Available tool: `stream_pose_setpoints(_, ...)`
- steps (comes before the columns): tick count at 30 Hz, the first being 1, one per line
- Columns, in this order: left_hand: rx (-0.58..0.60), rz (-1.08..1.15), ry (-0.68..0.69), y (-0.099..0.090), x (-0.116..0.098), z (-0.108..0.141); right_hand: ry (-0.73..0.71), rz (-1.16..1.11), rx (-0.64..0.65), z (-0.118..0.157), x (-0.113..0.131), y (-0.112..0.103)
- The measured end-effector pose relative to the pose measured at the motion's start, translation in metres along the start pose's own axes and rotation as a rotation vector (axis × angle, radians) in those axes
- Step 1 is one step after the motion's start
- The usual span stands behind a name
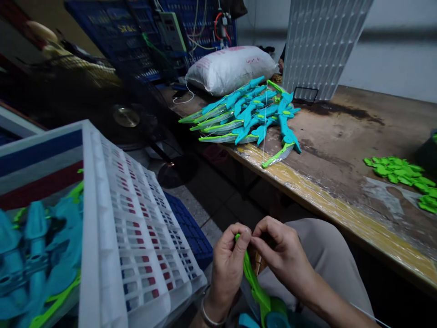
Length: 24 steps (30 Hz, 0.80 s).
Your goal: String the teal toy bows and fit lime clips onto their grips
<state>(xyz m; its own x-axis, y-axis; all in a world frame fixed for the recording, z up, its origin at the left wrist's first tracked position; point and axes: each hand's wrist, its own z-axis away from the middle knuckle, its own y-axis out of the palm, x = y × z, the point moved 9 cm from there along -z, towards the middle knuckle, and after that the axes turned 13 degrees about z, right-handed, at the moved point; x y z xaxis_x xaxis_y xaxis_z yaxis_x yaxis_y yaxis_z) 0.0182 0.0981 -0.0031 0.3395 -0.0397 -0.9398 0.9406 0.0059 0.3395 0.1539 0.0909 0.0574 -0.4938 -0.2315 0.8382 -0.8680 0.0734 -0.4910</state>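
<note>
Low in the view, my left hand (228, 264) is closed around the tip of a toy bow's bright green limb (253, 282). The bow's blue middle part is cut off by the bottom edge. My right hand (278, 241) pinches right beside that tip, thumb against forefinger; what lies between the fingers is too small to make out. A thin white string (367, 313) shows past my right forearm. On the table, a pile of blue and green toy bows (239, 111) lies ahead, and one strung bow (283, 120) rests at its right end.
A white plastic crate (136, 228) with more blue and green bow parts (37, 246) stands at left. The wooden table (327, 146) carries a stuffed white sack (232, 68), an upright ribbed panel (321, 45) and green pieces (399, 173). A blue crate (187, 228) sits low behind.
</note>
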Motion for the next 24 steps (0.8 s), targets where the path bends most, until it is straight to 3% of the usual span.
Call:
stream_pose_setpoints(5, 0.016, 0.035, 0.004, 0.002, 0.000, -0.002, 0.015, -0.004, -0.008, 0.000, -0.003, -0.001)
stream_pose_setpoints(12, 0.023, 0.241, -0.055, 0.006, 0.004, -0.004, 0.077, 0.084, 0.209, 0.010, -0.012, 0.017)
stream_pose_setpoints(18, 0.055, 0.237, -0.028, 0.005, 0.005, -0.003, -0.021, -0.029, 0.070, 0.002, 0.003, 0.002)
stream_pose_setpoints(24, 0.169, 0.054, 0.045, 0.004, 0.002, -0.002, -0.061, -0.039, 0.163, -0.011, 0.015, 0.001)
